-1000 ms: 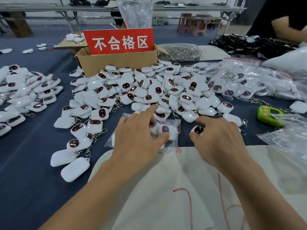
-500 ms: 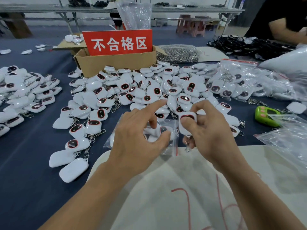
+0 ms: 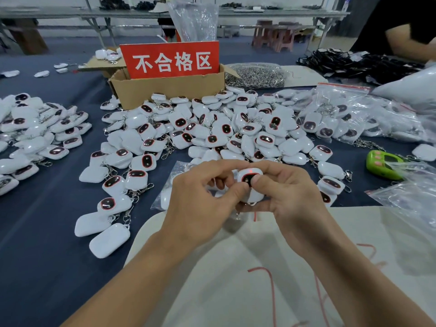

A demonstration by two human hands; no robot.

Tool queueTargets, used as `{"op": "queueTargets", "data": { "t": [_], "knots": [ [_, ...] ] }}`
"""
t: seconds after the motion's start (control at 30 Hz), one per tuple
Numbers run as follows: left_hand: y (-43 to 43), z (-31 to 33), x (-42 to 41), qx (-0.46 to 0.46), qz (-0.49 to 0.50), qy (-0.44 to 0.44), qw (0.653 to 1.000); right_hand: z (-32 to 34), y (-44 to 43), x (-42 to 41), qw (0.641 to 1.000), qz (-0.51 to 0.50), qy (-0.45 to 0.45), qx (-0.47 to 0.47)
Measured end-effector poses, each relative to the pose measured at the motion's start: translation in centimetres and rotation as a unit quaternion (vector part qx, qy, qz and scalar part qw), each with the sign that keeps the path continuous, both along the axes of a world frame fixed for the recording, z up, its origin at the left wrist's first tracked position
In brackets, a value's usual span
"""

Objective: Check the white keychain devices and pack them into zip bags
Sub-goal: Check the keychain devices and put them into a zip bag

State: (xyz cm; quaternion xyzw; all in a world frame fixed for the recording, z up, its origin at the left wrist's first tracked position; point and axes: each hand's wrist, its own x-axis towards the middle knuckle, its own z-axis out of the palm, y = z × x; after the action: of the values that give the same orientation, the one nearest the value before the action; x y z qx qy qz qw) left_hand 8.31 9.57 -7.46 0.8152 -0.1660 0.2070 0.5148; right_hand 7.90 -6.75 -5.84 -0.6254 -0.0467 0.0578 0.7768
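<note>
Both hands hold one white keychain device [image 3: 250, 179] above the table's near edge. My right hand [image 3: 287, 197] cups it, its thumb pressing the dark oval button, and a small red light glows at the device's top. My left hand [image 3: 200, 204] pinches the device's left side with thumb and forefinger. Under my hands lies a clear zip bag [image 3: 166, 197] with a few white devices inside, mostly hidden. A big pile of white devices [image 3: 212, 131] spreads across the blue cloth behind.
A cardboard box [image 3: 165, 88] with a red sign stands at the back. More devices [image 3: 35, 133] lie at left. Filled zip bags [image 3: 342, 114] sit at right, with a green remote [image 3: 382, 165] and empty bags [image 3: 415, 197]. A white sheet [image 3: 259, 279] covers the near edge. Another person's arm [image 3: 410, 41] is at the far right.
My right hand picked a device from the cloth and lifted it. My left hand left the zip bag and joined on the device. Its red light now glows under my right thumb.
</note>
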Motion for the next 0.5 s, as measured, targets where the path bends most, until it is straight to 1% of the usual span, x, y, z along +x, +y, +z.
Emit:
{"op": "queueTargets", "data": {
  "t": [0.17, 0.23, 0.33, 0.4, 0.5],
  "knots": [
    [0.02, 0.01, 0.36, -0.057, 0.001, 0.019, 0.998, 0.08, 0.15, -0.14, 1.0, 0.007, -0.02, -0.008],
    [-0.08, 0.05, 0.45, -0.095, 0.002, 0.045, 0.994, 0.05, 0.29, -0.26, 0.999, 0.017, -0.024, -0.016],
    [-0.43, 0.16, 0.46, -0.159, -0.01, 0.104, 0.982, -0.19, 0.38, -0.34, 0.996, 0.005, -0.031, -0.082],
    [-0.52, 0.28, 0.47, -0.173, -0.016, 0.125, 0.977, -0.25, 0.48, -0.38, 0.993, -0.003, -0.043, -0.109],
    [-0.48, 0.34, 0.58, -0.171, -0.023, 0.122, 0.977, -0.21, 0.46, -0.41, 0.994, -0.005, -0.047, -0.099]
  ]
}}
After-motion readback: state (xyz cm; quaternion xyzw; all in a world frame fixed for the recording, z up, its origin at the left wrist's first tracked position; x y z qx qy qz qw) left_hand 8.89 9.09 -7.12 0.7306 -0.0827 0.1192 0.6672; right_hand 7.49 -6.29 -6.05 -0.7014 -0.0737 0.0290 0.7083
